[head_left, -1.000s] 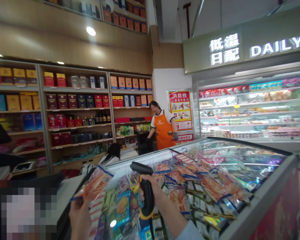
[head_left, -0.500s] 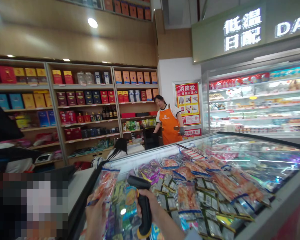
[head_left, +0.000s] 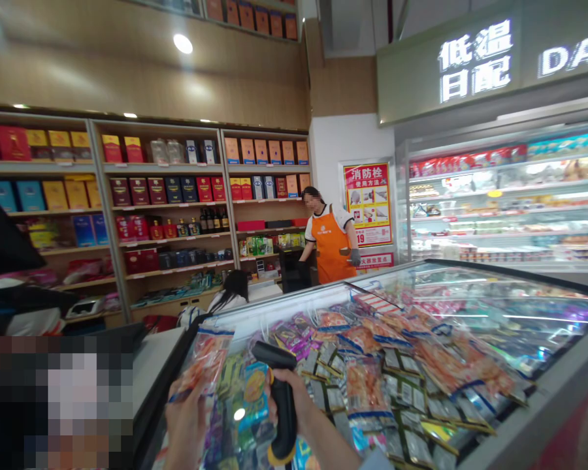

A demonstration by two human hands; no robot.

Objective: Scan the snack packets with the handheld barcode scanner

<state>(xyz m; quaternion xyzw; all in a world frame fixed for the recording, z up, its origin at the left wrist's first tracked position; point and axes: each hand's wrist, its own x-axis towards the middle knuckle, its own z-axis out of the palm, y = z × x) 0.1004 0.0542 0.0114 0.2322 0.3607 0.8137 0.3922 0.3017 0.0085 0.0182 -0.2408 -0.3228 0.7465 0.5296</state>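
Observation:
My left hand point(head_left: 185, 418) is closed round the side of a see-through bag of orange-pink food point(head_left: 210, 359) with blue edging, held upright over the left end of the freezer. In my right hand point(head_left: 296, 395), fingers wrapped round its grip, is a black barcode scanner point(head_left: 284, 418) with yellow trim. The scanner's head tilts up and to the left, towards the bag but apart from it. Below both hands lie colourful packets point(head_left: 238, 418). More bags of the same orange-pink food point(head_left: 367, 388) and silver packets point(head_left: 411, 391) lie to the right of the scanner.
The chest freezer's rim point(head_left: 509, 431) runs along the right. A counter point(head_left: 159, 359) stands at the left, with a blurred-out person beside it. Past the freezer stands a person in an orange apron point(head_left: 330, 241), and another person's dark hair point(head_left: 232, 290) shows lower down.
Almost nothing differs. My left hand and the bag have shifted very slightly left, while the scanner stays in my right hand at nearly the same spot.

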